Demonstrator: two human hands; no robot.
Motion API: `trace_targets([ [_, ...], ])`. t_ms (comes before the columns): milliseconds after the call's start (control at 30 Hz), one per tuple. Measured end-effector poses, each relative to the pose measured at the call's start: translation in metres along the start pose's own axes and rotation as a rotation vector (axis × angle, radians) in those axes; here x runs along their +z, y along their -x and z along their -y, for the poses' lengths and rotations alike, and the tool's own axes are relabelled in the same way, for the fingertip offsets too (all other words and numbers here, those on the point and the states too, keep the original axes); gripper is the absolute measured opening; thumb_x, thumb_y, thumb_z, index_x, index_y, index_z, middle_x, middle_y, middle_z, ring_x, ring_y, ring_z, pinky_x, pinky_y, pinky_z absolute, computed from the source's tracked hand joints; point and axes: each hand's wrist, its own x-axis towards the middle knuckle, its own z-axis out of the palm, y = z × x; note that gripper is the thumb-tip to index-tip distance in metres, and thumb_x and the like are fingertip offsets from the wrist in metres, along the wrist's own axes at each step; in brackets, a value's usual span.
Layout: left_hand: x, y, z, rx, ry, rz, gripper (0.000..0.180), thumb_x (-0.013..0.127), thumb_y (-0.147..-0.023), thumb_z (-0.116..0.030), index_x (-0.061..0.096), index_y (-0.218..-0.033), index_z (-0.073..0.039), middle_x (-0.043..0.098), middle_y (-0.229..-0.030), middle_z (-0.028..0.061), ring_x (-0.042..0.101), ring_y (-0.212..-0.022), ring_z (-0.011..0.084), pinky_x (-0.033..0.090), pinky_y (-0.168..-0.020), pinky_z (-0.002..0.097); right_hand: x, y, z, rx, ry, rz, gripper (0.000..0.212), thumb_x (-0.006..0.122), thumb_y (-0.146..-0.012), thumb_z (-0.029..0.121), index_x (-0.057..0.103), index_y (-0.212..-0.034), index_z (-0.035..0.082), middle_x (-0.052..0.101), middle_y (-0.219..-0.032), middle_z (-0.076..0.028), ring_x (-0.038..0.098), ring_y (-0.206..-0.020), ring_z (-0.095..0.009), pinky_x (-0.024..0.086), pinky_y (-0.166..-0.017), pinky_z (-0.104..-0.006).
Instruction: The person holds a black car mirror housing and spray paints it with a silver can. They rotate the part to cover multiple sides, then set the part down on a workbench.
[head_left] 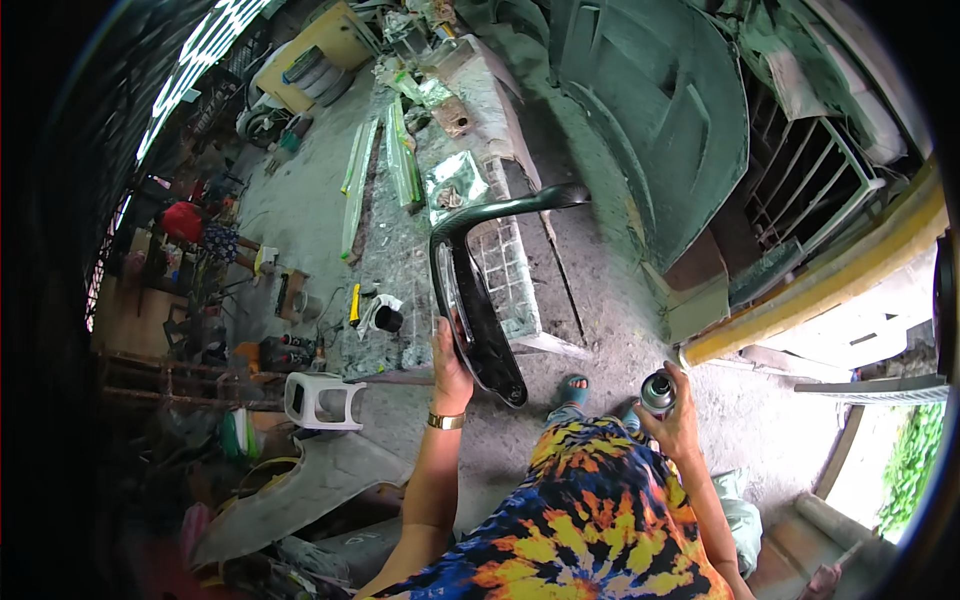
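Observation:
My left hand (452, 372) is closed on the lower part of a glossy black curved trim piece (488, 340), which looks like a vehicle panel part. The piece stands tilted in front of me, its upper arm bending off to the right over the bench edge. Some of my left fingers are hidden behind it. Lower and to the right, my right hand (681, 424) is wrapped round a spray can (657, 393), its top facing up towards me. The can is apart from the trim piece.
A dusty workbench (410, 270) carries long strips (361, 190), a black cup (388, 319) and a yellow-handled tool (355, 303). A white stool (323, 401) stands left. Large dark panels (660, 120) lean at the right, near a yellow beam (800, 310). Someone in red (184, 222) bends far left.

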Motion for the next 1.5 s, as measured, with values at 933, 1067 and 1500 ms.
trace_targets([
  [933,0.054,0.013,-0.004,0.237,-0.492,0.088,0.04,0.051,-0.112,-0.042,0.048,-0.099,-0.004,0.034,-0.086,-0.0036,0.031,-0.079,0.008,0.029,-0.069,0.027,-0.02,0.001,-0.008,0.125,-0.007,0.033,0.083,0.09,-0.075,0.021,0.045,-0.142,0.004,0.058,-0.132,-0.022,0.062,-0.121,-0.039,0.053,-0.101,-0.0457],
  [1067,0.079,0.004,0.008,0.247,-0.429,0.201,0.038,0.053,-0.111,-0.043,0.046,-0.099,-0.007,0.03,-0.082,-0.0062,0.026,-0.073,0.0057,0.024,-0.063,0.0265,-0.038,-0.005,0.005,-0.03,-0.029,-0.062,0.079,0.091,-0.075,0.026,0.049,-0.138,0.003,0.063,-0.13,-0.02,0.064,-0.12,-0.037,0.052,-0.103,-0.0452],
  [1500,0.176,-0.018,0.103,0.115,-0.284,0.707,0.045,0.057,-0.108,-0.046,0.049,-0.11,-0.002,0.03,-0.079,-0.0045,0.027,-0.069,0.0051,0.023,-0.057,0.028,-0.072,0.038,0.106,0.034,0.034,-0.22,0.067,0.084,-0.086,0.032,0.055,-0.144,0.016,0.061,-0.116,-0.019,0.069,-0.098,-0.042,0.057,-0.087,-0.0485],
])
